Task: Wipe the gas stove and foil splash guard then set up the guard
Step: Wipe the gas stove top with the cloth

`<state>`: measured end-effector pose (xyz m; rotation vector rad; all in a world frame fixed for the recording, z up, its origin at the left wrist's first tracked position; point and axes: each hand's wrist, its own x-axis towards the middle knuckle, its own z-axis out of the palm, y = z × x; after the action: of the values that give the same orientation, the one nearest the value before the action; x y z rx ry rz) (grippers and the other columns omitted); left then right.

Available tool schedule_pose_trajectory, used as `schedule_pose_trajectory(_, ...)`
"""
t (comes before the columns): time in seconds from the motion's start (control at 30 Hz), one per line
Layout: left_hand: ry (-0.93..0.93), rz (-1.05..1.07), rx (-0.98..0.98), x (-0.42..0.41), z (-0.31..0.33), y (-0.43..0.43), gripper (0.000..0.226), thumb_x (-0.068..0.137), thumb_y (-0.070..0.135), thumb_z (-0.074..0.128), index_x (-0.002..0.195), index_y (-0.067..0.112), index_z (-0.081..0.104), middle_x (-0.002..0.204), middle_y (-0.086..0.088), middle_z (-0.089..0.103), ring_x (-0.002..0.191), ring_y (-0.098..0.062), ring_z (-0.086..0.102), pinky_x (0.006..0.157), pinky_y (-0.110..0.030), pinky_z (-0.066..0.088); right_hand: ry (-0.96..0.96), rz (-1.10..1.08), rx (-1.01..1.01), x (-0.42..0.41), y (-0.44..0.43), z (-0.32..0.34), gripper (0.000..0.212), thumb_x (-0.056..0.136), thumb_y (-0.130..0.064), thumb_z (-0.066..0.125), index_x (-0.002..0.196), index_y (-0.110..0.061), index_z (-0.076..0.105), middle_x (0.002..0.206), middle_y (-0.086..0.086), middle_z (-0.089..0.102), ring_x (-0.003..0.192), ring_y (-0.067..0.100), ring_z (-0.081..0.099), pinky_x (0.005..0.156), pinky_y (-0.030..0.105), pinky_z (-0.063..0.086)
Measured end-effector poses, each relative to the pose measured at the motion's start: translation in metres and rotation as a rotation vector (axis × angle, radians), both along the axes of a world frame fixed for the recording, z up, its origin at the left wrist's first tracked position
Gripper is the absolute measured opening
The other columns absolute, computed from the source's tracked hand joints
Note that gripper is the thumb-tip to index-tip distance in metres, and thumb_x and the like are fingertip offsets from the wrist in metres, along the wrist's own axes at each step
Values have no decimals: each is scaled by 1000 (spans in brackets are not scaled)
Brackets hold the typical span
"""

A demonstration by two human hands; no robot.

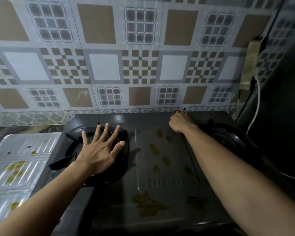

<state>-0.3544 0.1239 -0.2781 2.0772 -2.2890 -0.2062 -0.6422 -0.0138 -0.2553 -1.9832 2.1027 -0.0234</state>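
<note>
The dark gas stove point(162, 186) fills the middle of the head view, with yellow-brown stains point(148, 205) smeared across its centre panel. My left hand point(100, 149) lies flat with fingers spread on the left burner grate point(70, 137), holding nothing. My right hand point(179, 123) is stretched to the stove's back edge, its fingers curled over the rim near the wall; the fingertips are hidden behind it. The foil splash guard point(24, 150) lies flat on the counter left of the stove, also spotted with yellowish stains.
The patterned tiled wall point(102, 67) rises directly behind the stove. The right burner point(228, 138) sits just right of my right forearm. A white cable point(257, 103) hangs beside a tall dark surface point(283, 82) at the far right.
</note>
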Motion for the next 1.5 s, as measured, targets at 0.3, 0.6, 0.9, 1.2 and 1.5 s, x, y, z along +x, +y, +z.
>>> schedule_pose_trajectory(0.3,-24,12,70,3,5,4,70,84,75,-2,145,50,-24,161,0,-24,145,-30,-27,108,-68,-16,15,14,-59,19,48,-10,56,97,-22,37,147,-1,25,149,27,36,136,38,37,114,45,27)
schedule_pose_trajectory(0.6,54,6,81,-1,-1,10,56,100,50,7,149,45,-20,163,-4,-19,145,-27,-30,111,-64,-17,-56,287,-143,76,64,-15,48,102,-22,31,149,-11,31,160,12,27,145,27,26,117,43,18)
schedule_pose_trajectory(0.9,22,-13,20,-3,1,12,59,100,47,9,154,35,-13,163,-8,-17,149,-25,-21,115,-62,-12,-129,423,-122,105,113,-23,49,105,-24,31,153,-13,28,162,8,22,149,21,19,120,39,14)
schedule_pose_trajectory(1.2,110,-50,28,-8,1,20,72,96,64,10,156,30,-7,164,-5,-14,151,-26,-12,117,-61,-5,-107,226,-65,48,112,-17,54,106,-30,25,155,-8,17,163,14,13,150,26,13,121,38,12)
schedule_pose_trajectory(1.5,3,-63,55,-3,5,16,65,98,58,8,156,32,-9,165,1,-13,148,-35,-21,108,-72,-12,-108,23,-52,0,149,-10,51,106,-29,27,152,-7,24,162,13,19,148,30,20,117,41,19)
